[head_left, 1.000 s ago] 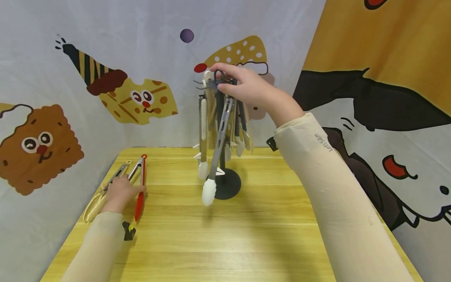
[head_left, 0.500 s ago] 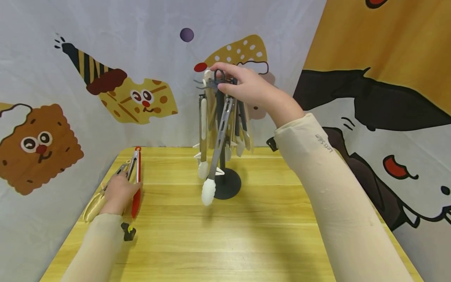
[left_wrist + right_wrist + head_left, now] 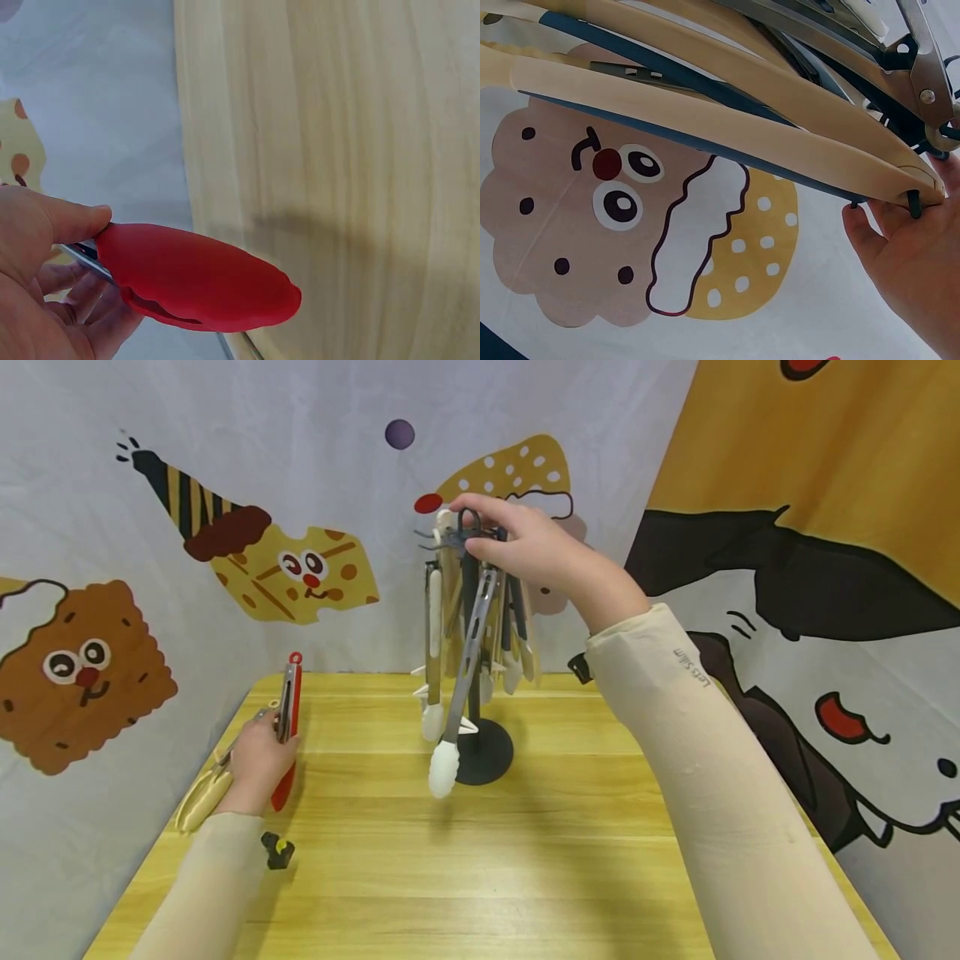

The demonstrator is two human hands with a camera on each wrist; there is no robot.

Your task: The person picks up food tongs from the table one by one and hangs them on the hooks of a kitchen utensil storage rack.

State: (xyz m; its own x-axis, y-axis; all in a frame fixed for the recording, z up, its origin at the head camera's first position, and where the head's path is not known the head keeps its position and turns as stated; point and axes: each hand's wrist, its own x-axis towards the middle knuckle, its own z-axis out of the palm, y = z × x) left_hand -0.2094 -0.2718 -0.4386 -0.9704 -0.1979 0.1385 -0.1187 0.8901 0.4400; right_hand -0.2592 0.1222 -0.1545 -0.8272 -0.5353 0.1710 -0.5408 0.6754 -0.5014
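Note:
On the left of the head view, my left hand (image 3: 258,760) grips a pair of red tongs (image 3: 296,697), ring end pointing away from me. In the left wrist view, thumb and fingers hold them just behind the red heads (image 3: 195,277), which lie together. Beside that hand, a cream pair of tongs (image 3: 201,803) lies on the table, partly hidden by it. My right hand (image 3: 528,543) holds the top of a black utensil stand (image 3: 486,760), thumb and fingers around its ring. Several utensils hang from its hooks, including white-tipped tongs (image 3: 446,768) at the front.
The stand rests on a light wooden table (image 3: 450,885). Unused hooks (image 3: 424,540) stick out leftward near its top. Behind hangs a cloth (image 3: 330,443) printed with cartoon food. A small black piece (image 3: 278,850) shows beside the left cuff.
The red tongs have moved away from me and slightly left, and their arms have come together. My left hand has gone a little farther forward. The right hand stays on the stand.

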